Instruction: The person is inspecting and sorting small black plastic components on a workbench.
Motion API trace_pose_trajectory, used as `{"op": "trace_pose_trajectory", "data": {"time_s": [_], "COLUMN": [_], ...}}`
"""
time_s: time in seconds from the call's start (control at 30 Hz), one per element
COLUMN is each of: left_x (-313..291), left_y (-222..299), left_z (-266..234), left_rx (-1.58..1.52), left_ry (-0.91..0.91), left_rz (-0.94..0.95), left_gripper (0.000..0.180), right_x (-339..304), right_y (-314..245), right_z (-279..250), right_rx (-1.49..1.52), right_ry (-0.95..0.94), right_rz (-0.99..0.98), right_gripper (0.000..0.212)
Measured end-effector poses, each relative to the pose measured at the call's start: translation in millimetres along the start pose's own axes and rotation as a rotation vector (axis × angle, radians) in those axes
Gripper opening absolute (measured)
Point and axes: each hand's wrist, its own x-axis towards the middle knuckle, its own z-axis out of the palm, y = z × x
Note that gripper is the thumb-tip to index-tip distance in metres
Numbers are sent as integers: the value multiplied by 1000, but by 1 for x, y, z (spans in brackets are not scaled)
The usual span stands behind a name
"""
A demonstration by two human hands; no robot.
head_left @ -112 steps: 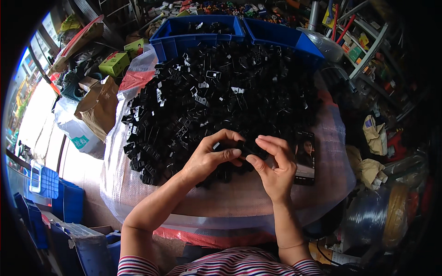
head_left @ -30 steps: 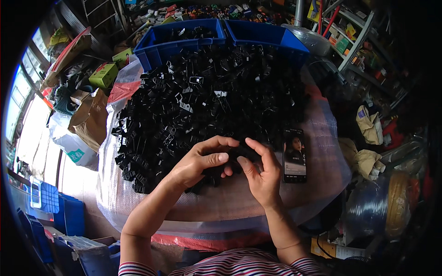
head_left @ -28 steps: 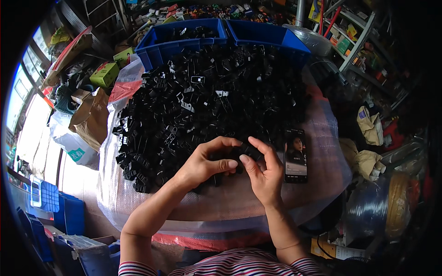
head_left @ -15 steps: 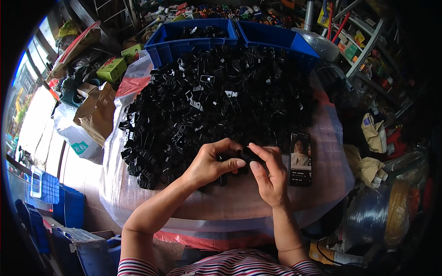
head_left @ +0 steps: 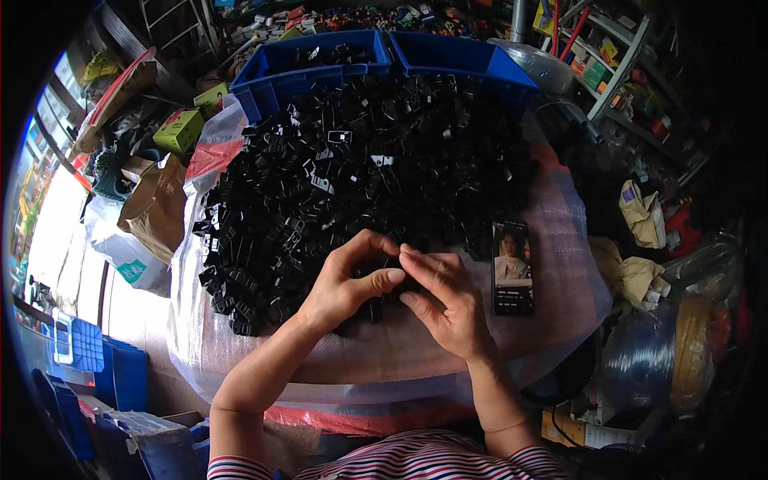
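Desk under clear plastic sheeting carries a large heap of black plastic parts. Smartphone lies just right of it. Left hand and right hand meet at the heap's near edge, fingers pinching one small black part between them.

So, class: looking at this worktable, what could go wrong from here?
1. The phone lies beside the right hand near the table's edge; a nudge might knock it off.
2. The heap of black plastic parts reaches the plastic sheet's left edge, so pieces could spill.
3. Both hands, left hand included, pinch one small part; it might slip.
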Motion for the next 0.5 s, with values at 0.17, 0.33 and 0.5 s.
{"op": "trace_pose_trajectory", "data": {"time_s": [0.17,0.33,0.5], "left_x": [0,6,67], "left_y": [-4,0,28], "left_z": [3,2,-64], "left_rx": [202,24,-503], "left_ry": [82,136,385], "left_rz": [229,30,-42], "left_gripper": [21,18,22], "right_x": [-10,-3,-5], "right_y": [-2,2,16], "right_z": [5,-1,-9], "right_rx": [437,318,60], "right_ry": [32,-93,92], "right_rz": [492,456,302], "right_gripper": [46,47,46]}}
